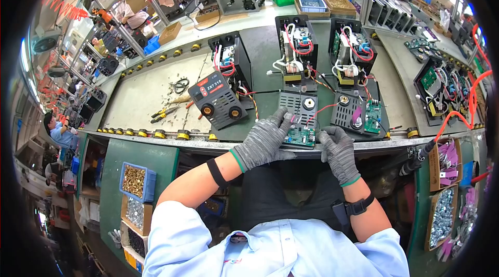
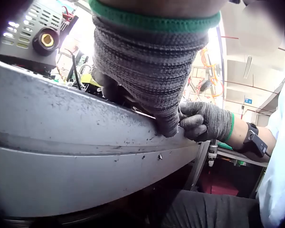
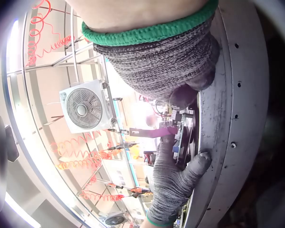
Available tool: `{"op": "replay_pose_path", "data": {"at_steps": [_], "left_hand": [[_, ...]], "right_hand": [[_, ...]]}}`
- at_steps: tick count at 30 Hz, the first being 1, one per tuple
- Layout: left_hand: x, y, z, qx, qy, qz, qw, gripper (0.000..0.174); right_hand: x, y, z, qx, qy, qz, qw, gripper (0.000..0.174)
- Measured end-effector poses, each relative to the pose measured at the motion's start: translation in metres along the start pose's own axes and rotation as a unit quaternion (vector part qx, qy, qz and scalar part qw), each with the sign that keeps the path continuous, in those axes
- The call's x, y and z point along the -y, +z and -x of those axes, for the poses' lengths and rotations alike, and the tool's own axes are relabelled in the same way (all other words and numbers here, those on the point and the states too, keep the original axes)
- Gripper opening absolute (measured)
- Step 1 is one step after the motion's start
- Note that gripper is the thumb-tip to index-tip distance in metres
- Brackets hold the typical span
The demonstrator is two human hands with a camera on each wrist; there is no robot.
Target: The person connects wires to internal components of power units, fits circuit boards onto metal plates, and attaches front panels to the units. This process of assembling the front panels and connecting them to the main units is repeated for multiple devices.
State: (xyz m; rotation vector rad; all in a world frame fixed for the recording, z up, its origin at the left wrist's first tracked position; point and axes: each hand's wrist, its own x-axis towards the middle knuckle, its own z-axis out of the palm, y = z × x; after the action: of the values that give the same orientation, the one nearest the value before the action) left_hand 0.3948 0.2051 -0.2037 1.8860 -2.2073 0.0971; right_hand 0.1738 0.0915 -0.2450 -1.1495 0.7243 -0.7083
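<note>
- Closest to lens: light-blue shirt, black strap on each forearm.
- Next up: left hand in grey knit glove, fingers fairly straight and slightly spread, lying flat over left part of green circuit board; thumb down on table rim, per right wrist view.
- Then right hand, same glove, fingers curled down, pinching board's right edge.
- Board sits between both sets of fingers at near table edge, touching both hands.
- Just beyond fingertips: grey vented panel with brass socket, red wire running off it.
- Right of right-hand fingers: second vented panel carrying another green board.
- Left of left-hand fingers: black front panel, two brass sockets.
- Well beyond fingertips: open chassis, red and white wiring inside.
</note>
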Motion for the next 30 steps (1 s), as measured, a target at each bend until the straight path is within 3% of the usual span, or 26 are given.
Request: {"op": "replay_pose_path", "data": {"at_steps": [8, 12, 13, 16, 22, 24, 28, 30], "left_hand": [[0.01, -0.021, -0.012, 0.066, 0.013, 0.011, 0.998, 0.111], [0.007, -0.014, 0.003, 0.011, 0.063, 0.005, 0.998, 0.087], [0.003, -0.013, 0.007, 0.014, 0.04, 0.008, 0.999, 0.078], [-0.001, -0.019, 0.013, -0.027, 0.066, -0.056, 0.996, 0.081], [0.003, -0.009, 0.019, -0.006, 0.077, -0.05, 0.996, 0.081], [0.008, -0.003, 0.018, -0.051, 0.112, -0.054, 0.991, 0.07], [0.009, 0.008, 0.021, -0.059, 0.12, -0.044, 0.99, 0.052], [0.006, 0.007, 0.022, -0.117, 0.132, -0.043, 0.983, 0.039]], "right_hand": [[-0.002, -0.001, 0.001, -0.004, -0.013, 0.0, 1.0, 0.023], [0.008, 0.0, 0.01, 0.004, 0.012, -0.027, 1.0, 0.023], [0.011, 0.0, 0.014, 0.013, 0.022, -0.019, 0.999, 0.024], [0.005, -0.004, 0.022, 0.025, 0.026, -0.007, 0.999, 0.025], [0.007, -0.004, 0.032, 0.034, 0.031, -0.002, 0.999, 0.026], [0.006, -0.005, 0.034, 0.043, 0.036, 0.003, 0.998, 0.025], [0.013, -0.007, 0.041, 0.042, 0.057, -0.001, 0.998, 0.026], [0.019, -0.005, 0.046, 0.035, 0.08, -0.007, 0.996, 0.026]]}}
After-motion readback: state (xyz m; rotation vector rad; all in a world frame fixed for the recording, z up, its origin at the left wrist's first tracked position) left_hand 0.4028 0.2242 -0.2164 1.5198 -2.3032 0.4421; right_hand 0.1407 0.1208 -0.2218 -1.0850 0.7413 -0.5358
